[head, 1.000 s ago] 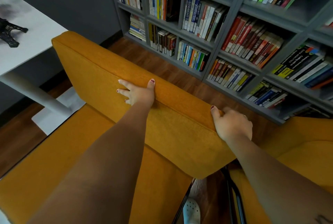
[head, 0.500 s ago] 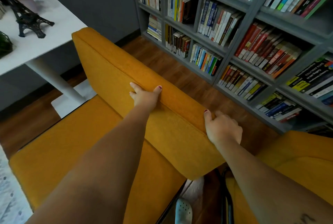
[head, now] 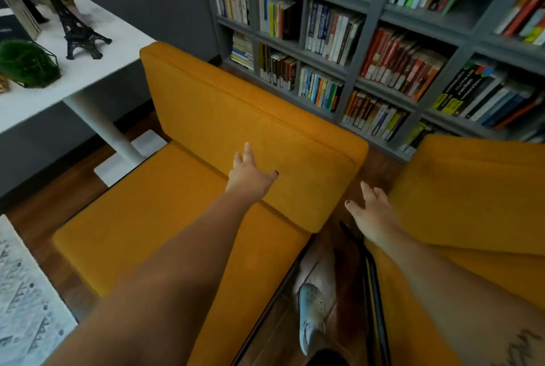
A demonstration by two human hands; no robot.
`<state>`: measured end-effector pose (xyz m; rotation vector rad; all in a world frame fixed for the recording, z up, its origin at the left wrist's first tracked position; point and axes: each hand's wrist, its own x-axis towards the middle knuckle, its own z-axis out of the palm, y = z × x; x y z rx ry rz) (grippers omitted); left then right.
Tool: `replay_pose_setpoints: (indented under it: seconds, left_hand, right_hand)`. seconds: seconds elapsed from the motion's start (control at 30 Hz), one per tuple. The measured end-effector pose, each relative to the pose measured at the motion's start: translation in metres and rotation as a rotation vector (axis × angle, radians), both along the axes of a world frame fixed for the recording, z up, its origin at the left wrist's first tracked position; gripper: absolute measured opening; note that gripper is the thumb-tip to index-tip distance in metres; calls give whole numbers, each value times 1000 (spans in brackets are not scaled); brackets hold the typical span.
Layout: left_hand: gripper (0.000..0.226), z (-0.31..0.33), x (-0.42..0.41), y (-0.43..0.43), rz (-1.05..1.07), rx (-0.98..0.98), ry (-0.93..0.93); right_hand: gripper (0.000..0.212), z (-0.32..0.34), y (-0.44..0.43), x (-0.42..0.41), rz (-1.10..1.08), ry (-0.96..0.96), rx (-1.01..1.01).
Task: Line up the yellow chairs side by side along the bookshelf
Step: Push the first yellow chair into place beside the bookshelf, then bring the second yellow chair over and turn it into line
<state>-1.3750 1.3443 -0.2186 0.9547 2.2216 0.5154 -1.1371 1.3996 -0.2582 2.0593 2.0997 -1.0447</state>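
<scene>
A yellow upholstered chair point(head: 206, 118) stands in front of me with its back towards the grey bookshelf point(head: 351, 50). A second yellow chair point(head: 472, 188) stands just to its right, with a narrow gap of floor between them. My left hand point(head: 249, 177) hovers over the front of the first chair's backrest, fingers spread, holding nothing. My right hand point(head: 373, 212) is open above the gap, beside the left edge of the second chair. Neither hand grips a chair.
A white pedestal table point(head: 88, 70) with a black tower model point(head: 78, 32) and a green plant point(head: 28, 63) stands left of the first chair. A patterned rug point(head: 26, 300) lies at lower left. My shoe point(head: 311, 315) is on the wooden floor between the chairs' black frames.
Both hands have let go of the top edge of the first chair's backrest and pulled back with fingers opened. The view has drawn back, showing more of both chairs.
</scene>
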Motion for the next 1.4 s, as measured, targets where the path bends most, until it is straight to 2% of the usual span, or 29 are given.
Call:
replay_pose_setpoints:
  seconds: [0.23,0.43,0.73,0.9,1.1,1.27,1.4]
  left_hand:
    - [85,17,10,-123,-213,-90,196]
    - [79,34,51,-178,-364,-121,277]
    - [78,38,186,-207,-667,-133,270]
    - [77,39,258,-230,-800,-126,263]
    - [76,43,363,-264,-904,-146,225]
    - [77,41,456,-303,-961,-160,209]
    - [80,33,512,-324,-980,-169,166]
  right_hand:
    - [61,7,-135,41,-174,82,-28]
    - [60,23,-222,96,-303,64,-71]
    - [59,35,-326,228,-632,80,-101]
    - [61,41,-376,296,-721,83,-65]
    - [61,57,-452,391,-798,201,-9]
    - [54,71,-510,470,-857,96,4]
    - [56,78,-547,523,-900,87,-3]
